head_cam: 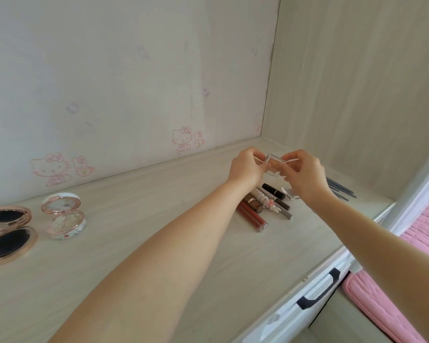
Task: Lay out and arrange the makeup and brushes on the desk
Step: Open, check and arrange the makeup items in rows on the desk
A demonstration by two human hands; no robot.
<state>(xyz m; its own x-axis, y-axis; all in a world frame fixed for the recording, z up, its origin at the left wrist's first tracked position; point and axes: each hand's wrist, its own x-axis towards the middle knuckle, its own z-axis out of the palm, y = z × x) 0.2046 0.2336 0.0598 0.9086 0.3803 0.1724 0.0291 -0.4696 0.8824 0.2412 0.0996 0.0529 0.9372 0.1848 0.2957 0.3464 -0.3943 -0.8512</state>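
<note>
Eyeshadow case (274, 162), small and clear, held above the worktop (134, 243) at 1 o'clock, pinched between left hand (245, 167) and right hand (305, 177) fingers. Risk: slick plastic slips, dropping onto the lipsticks (258, 211) below.

A pale wood-grain desk (134, 256) runs from the lower left to a far right corner, with a cartoon-printed back wall (124, 82) behind it and a wood-grain side panel (357, 82) at its right end. At the desk's left edge lies an open rose-gold round compact (6, 231); just right of it stands an open floral round compact (66, 216). Well apart, near the far right corner, both hands (248, 169) (305, 177) hold a small clear square case (274, 164) above the desk. Below them lie tubes and pencils in a cluster (263, 206), with a second clear case (291, 194) just to the right and thin dark brushes (341, 190) further right. A white drawer with a black handle (318, 290) sits under the front edge.
</note>
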